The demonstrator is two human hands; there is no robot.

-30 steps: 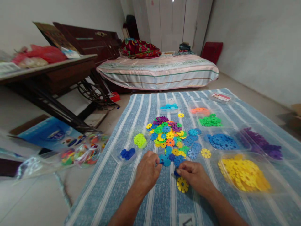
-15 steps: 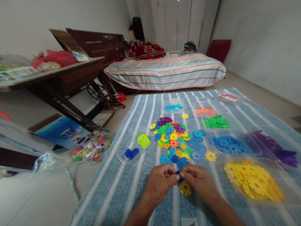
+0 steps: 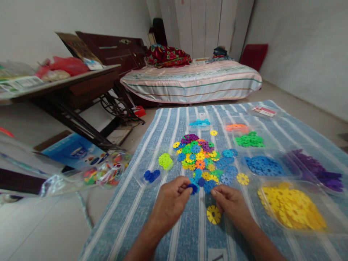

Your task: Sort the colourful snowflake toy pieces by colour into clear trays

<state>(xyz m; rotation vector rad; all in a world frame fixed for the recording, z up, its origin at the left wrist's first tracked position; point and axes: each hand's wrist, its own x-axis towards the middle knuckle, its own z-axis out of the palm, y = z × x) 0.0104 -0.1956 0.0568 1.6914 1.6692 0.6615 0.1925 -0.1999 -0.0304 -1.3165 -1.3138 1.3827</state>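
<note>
My left hand [image 3: 174, 199] pinches a dark blue notched plastic disc [image 3: 193, 189] between thumb and fingers, just in front of the mixed pile. My right hand [image 3: 231, 203] is closed with thumb and forefinger together, its tips at the edge of a blue disc [image 3: 210, 186] in the pile; whether anything is between them I cannot make out. Below its fingertips a single yellow disc [image 3: 213, 215] lies on the striped cloth. The pile of mixed-colour snowflake discs [image 3: 200, 156] spreads beyond both hands.
On the right stand clear boxes of yellow [image 3: 293, 206], blue [image 3: 265, 166], purple [image 3: 315, 170] and green discs [image 3: 250, 139]. Orange [image 3: 237, 127] and light blue discs [image 3: 199, 123] sit in boxes at the back. A left-hand box holds lime [image 3: 165, 161] and dark blue discs [image 3: 152, 175].
My hands, which were together at a dark blue disc, have parted. The left has moved left and slightly away from me with the disc; the right has shifted slightly right.
</note>
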